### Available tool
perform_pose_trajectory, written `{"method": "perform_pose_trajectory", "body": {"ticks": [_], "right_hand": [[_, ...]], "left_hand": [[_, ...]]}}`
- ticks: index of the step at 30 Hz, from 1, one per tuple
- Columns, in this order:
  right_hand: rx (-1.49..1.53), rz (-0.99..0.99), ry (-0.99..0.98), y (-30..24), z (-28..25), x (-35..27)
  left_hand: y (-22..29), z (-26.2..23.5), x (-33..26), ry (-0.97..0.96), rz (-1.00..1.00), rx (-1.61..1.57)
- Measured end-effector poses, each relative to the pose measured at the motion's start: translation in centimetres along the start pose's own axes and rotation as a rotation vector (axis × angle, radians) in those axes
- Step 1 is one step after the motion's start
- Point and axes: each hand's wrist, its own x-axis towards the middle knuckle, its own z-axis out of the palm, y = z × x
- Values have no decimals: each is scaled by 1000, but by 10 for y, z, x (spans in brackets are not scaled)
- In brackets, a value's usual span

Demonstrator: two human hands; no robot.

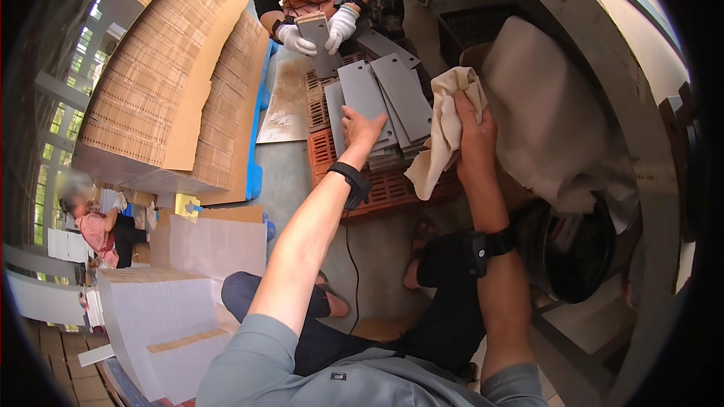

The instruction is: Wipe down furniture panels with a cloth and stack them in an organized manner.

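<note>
close to the camera, at the lower left, a stack of white sheets (162, 316) stands on the floor, with a pale board (215, 245) just behind it. the person sits with both bare forearms stretched forward, each with a black wrist band.

the right hand (473, 136) is closed around a beige cloth (445, 128); the fingers grip its upper part and the rest hangs down loose below the hand. the cloth is above the right edge of an orange plastic crate (381, 188).

the left hand (360, 128) is spread, fingers apart, and its fingertips touch a grey flat plate (366, 94) on top of a pile of grey plates (400, 102). this pile lies on the crate, between the two hands.

further away, another person with white gloves (317, 34) holds one more grey plate (317, 41) upright with both hands, just behind the pile. on the left a big stack of brown cardboard sheets (173, 75) lies tilted. on the right a large grey cover (550, 120) hangs over something that i cannot tell.
</note>
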Motion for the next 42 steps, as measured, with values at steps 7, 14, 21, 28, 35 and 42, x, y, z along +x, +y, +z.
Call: {"method": "perform_pose_trajectory", "body": {"ticks": [7, 14, 21, 28, 35, 42], "right_hand": [[-38, 65, -118, 15, 4, 6], [-198, 252, -444, 69, 36, -27], [-265, 256, -920, 76, 88, -131], [-351, 227, -1251, 77, 119, -179], [-505, -215, -962, 56, 138, -197], [-819, -1011, -1358, 85, 151, -244]], "left_hand": [[-16, -38, -4, 70, 17, 64], [-86, -105, -67, 29, 405, -653], [-117, -182, -186, 148, 428, -796], [-170, -227, -210, -301, 382, -1616], [-205, -246, -212, -343, 319, -1809], [-225, -224, -222, -274, 119, -1780]]}}
